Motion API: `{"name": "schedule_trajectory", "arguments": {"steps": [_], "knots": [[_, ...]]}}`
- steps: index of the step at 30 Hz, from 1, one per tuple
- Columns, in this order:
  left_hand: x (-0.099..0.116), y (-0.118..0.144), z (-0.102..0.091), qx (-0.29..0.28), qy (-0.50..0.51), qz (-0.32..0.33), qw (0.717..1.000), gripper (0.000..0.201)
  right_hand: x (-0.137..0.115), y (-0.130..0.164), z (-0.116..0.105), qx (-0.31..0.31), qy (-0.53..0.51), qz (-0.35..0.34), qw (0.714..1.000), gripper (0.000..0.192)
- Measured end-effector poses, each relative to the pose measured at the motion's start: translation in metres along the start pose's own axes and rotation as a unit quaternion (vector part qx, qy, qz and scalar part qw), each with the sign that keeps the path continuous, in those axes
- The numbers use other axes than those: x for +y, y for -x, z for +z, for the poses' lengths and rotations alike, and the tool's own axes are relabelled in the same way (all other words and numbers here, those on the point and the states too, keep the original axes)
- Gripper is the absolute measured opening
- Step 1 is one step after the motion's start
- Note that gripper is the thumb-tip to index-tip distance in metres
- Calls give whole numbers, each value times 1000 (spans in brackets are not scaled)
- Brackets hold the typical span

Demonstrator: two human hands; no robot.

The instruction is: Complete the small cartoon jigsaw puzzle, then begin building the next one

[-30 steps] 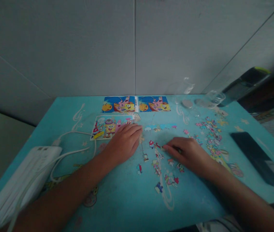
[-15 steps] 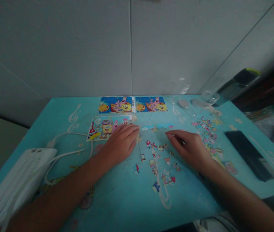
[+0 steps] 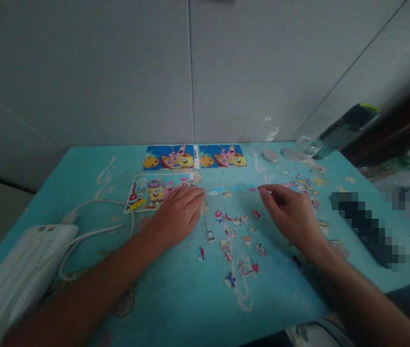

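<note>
My left hand [image 3: 178, 214] lies palm down on the turquoise table [image 3: 176, 299], holding nothing, its fingertips at the right edge of a partly joined cartoon puzzle [image 3: 152, 190]. My right hand [image 3: 291, 214] reaches forward, thumb and forefinger close together at the right end of a short strip of joined sky-blue pieces [image 3: 231, 192]. Whether a piece sits between those fingers is too small to tell. Several loose puzzle pieces [image 3: 237, 241] lie scattered between my hands.
Two printed reference pictures [image 3: 193, 157] lie at the back. More pieces [image 3: 304, 185] are heaped at the right, near a clear jar [image 3: 308, 144], a round lid [image 3: 270, 154] and a dark bottle [image 3: 345, 127]. A white power strip [image 3: 17, 270] with cable [image 3: 92, 202] sits left. A blurred dark object [image 3: 365, 226] lies right.
My right hand has moved from the loose pieces forward to the end of the blue strip. The left hand has stayed put. The view has shifted slightly.
</note>
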State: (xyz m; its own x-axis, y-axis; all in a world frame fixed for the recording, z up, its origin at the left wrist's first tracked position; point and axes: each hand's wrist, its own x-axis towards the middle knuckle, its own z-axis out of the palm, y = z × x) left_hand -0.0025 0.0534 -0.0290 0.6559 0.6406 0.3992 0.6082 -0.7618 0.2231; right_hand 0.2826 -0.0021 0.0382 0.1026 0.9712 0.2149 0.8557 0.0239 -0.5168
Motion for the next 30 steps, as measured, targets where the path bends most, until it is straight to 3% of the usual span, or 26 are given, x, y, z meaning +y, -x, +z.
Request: {"name": "schedule_trajectory", "arguments": {"steps": [30], "knots": [[0, -1, 0, -2, 18, -9, 1000, 39, -5, 6, 3, -54, 21, -51, 997, 30]]}}
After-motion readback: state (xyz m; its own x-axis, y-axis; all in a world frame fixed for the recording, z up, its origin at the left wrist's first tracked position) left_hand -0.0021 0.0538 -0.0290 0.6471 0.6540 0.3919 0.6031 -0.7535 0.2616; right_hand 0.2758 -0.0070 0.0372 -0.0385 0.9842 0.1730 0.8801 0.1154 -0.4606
